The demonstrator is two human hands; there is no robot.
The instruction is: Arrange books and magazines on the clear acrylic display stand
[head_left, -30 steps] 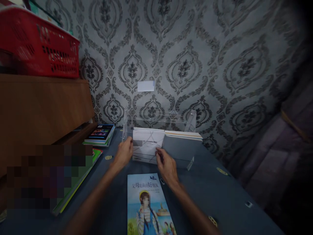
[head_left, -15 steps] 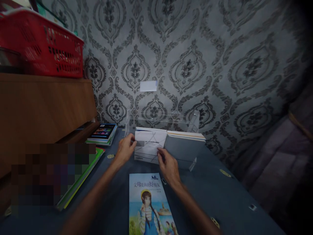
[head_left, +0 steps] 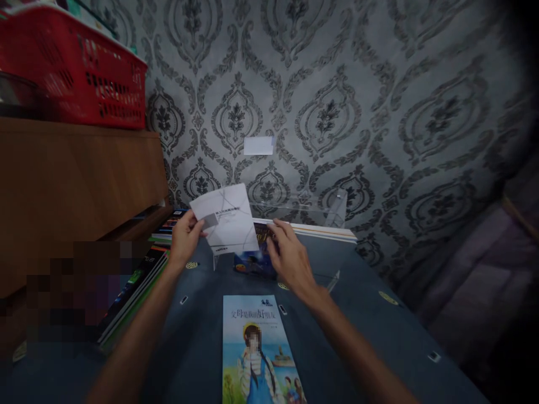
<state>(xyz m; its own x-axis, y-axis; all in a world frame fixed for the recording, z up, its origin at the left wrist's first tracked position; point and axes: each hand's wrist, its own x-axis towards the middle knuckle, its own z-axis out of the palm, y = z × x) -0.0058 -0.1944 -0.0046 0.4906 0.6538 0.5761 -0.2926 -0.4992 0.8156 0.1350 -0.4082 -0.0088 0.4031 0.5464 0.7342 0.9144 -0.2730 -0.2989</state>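
My left hand [head_left: 188, 237] is closed on the left edge of a white booklet [head_left: 229, 219] with thin grey lines, held up and tilted in the air. My right hand [head_left: 290, 255] has its fingers apart and extended, close to a dark blue book [head_left: 255, 265] with gold lettering; whether it touches that book I cannot tell. The dark book leans in a clear acrylic stand [head_left: 340, 205], beside a grey book [head_left: 322, 255]. Nearer to me a book with a painted girl on its cover [head_left: 252, 314] lies flat on the table.
Books are stacked at the left [head_left: 137, 292], partly blurred out. A wooden cabinet [head_left: 80, 185] carries a red plastic basket [head_left: 105, 84]. The table has a dark blue patterned cover [head_left: 379, 348]. Behind it rises a patterned wall [head_left: 278, 84], and a curtain hangs at the right [head_left: 471, 269].
My left hand has lifted the white booklet up and to the left out of the stand, uncovering the dark blue book. My right hand has come off the booklet and moved slightly up.
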